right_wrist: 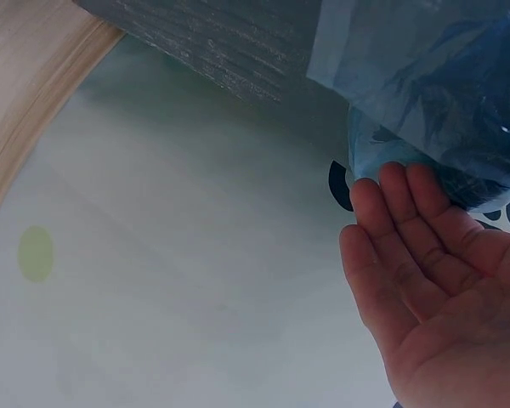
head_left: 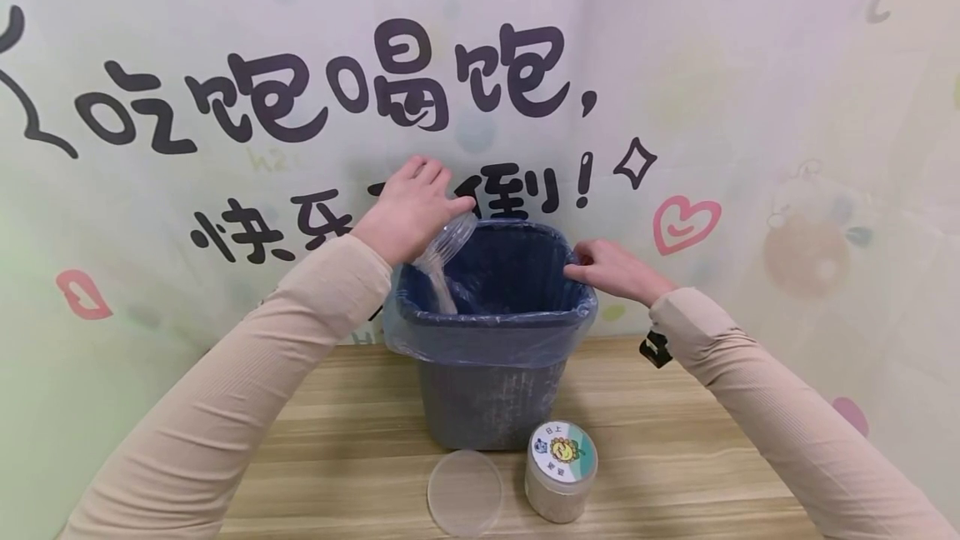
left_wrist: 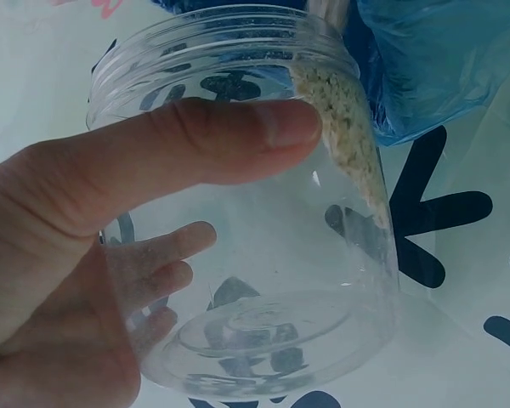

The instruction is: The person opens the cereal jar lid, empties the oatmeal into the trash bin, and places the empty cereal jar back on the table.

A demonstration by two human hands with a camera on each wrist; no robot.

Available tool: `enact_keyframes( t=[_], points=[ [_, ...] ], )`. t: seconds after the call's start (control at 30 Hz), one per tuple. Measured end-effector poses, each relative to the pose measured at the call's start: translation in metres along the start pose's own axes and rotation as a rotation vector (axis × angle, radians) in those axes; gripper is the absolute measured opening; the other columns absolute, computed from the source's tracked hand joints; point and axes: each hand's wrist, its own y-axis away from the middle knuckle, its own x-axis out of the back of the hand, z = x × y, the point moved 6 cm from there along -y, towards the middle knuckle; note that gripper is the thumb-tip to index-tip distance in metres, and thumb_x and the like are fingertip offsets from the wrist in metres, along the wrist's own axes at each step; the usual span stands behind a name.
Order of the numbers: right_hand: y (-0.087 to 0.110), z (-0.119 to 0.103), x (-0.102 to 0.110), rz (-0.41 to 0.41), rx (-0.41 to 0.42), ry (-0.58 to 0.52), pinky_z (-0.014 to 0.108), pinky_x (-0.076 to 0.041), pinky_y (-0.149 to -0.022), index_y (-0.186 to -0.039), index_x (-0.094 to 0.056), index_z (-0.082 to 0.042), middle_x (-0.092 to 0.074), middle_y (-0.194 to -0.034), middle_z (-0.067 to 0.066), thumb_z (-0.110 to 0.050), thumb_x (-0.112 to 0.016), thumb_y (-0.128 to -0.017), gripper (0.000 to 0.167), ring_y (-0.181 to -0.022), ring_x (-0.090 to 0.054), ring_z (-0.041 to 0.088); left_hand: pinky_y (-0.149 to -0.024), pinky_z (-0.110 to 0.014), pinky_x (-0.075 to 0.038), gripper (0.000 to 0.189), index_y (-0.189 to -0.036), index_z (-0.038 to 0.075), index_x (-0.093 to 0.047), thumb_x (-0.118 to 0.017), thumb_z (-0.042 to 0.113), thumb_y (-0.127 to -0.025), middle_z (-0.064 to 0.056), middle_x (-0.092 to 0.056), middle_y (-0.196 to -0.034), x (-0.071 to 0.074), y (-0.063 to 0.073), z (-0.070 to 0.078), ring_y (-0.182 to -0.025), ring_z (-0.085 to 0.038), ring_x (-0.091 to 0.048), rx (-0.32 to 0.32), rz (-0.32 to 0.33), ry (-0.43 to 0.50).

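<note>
My left hand (head_left: 415, 211) grips a clear plastic jar (left_wrist: 255, 246), tilted with its mouth over the lined trash bin (head_left: 480, 402). Pale granules (left_wrist: 344, 127) lie along the jar's wall, and a stream of them (head_left: 441, 286) falls inside the bin. My right hand (head_left: 618, 269) holds the bin's right rim, its thumb at the inner edge; in the right wrist view its fingers (right_wrist: 404, 246) rest by the outside of the blue bag (right_wrist: 442, 102), the thumb hidden. The bag is folded over the bin's rim.
A round translucent lid (head_left: 465, 493) lies on the wooden table (head_left: 337, 440) before the bin. Beside it stands a closed jar (head_left: 561, 473) with a sunflower label on top. A printed cloth backdrop (head_left: 750, 107) rises directly behind the bin.
</note>
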Motion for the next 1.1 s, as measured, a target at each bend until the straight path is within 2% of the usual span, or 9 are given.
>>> enact_keyframes(
  t=[0.2,0.37,0.63,0.73,0.9,1.0,1.1],
  points=[
    [0.0,0.0,0.0,0.004,-0.006,0.004,0.031,-0.037,-0.057,-0.077,-0.054,-0.005,-0.049,-0.066,0.003,-0.02,-0.056,-0.086,0.019,-0.06,-0.045,0.018,-0.107,-0.046,-0.024,0.063,-0.134,0.022,-0.05,-0.071,0.0,-0.079,-0.02,-0.048,-0.128,0.0,0.004,0.001,-0.123,-0.038,-0.038,-0.007,0.01,0.01],
    [-0.001,0.001,-0.001,0.003,-0.006,0.001,0.031,-0.037,-0.057,-0.077,-0.055,-0.005,-0.05,-0.066,0.003,-0.021,-0.056,-0.086,0.019,-0.06,-0.046,0.018,-0.107,-0.047,-0.025,0.067,-0.136,0.021,-0.049,-0.074,0.002,-0.076,-0.02,-0.048,-0.128,-0.003,0.005,0.0,-0.123,-0.038,-0.038,-0.005,-0.002,0.018],
    [-0.001,0.001,-0.002,0.012,0.007,0.004,0.031,-0.037,-0.057,-0.076,-0.055,-0.004,-0.05,-0.066,0.003,-0.022,-0.055,-0.086,0.02,-0.06,-0.046,0.019,-0.105,-0.046,-0.027,0.06,-0.13,0.018,-0.054,-0.07,-0.004,-0.077,-0.019,-0.053,-0.122,0.002,0.011,0.002,-0.118,-0.037,-0.043,-0.004,0.042,0.025],
    [0.0,0.001,-0.001,0.014,0.0,0.002,0.031,-0.037,-0.057,-0.077,-0.055,-0.004,-0.05,-0.066,0.003,-0.021,-0.055,-0.087,0.02,-0.06,-0.046,0.019,-0.105,-0.046,-0.027,0.054,-0.129,0.019,-0.054,-0.066,-0.004,-0.081,-0.018,-0.053,-0.121,0.004,0.011,0.002,-0.117,-0.036,-0.043,0.008,0.027,0.029],
    [0.0,0.001,0.0,0.014,-0.015,0.0,0.031,-0.037,-0.058,-0.077,-0.055,-0.004,-0.05,-0.066,0.004,-0.02,-0.055,-0.087,0.019,-0.06,-0.046,0.019,-0.106,-0.045,-0.024,0.046,-0.131,0.023,-0.051,-0.054,-0.001,-0.092,-0.017,-0.049,-0.128,0.002,0.003,0.004,-0.119,-0.035,-0.039,0.039,-0.048,0.001],
    [0.001,0.0,0.0,0.011,-0.016,0.001,0.031,-0.037,-0.058,-0.077,-0.055,-0.004,-0.05,-0.067,0.004,-0.021,-0.055,-0.087,0.019,-0.061,-0.046,0.019,-0.107,-0.045,-0.021,0.047,-0.135,0.026,-0.047,-0.05,0.0,-0.095,-0.017,-0.046,-0.132,-0.001,-0.002,0.005,-0.122,-0.034,-0.036,0.06,-0.091,-0.028],
    [0.001,0.0,0.0,0.008,-0.012,0.004,0.031,-0.038,-0.058,-0.078,-0.056,-0.003,-0.05,-0.067,0.004,-0.021,-0.056,-0.088,0.02,-0.061,-0.046,0.019,-0.107,-0.045,-0.021,0.048,-0.136,0.027,-0.047,-0.049,0.0,-0.096,-0.016,-0.045,-0.133,-0.002,-0.003,0.006,-0.123,-0.034,-0.035,0.072,-0.106,-0.049]
  ],
)
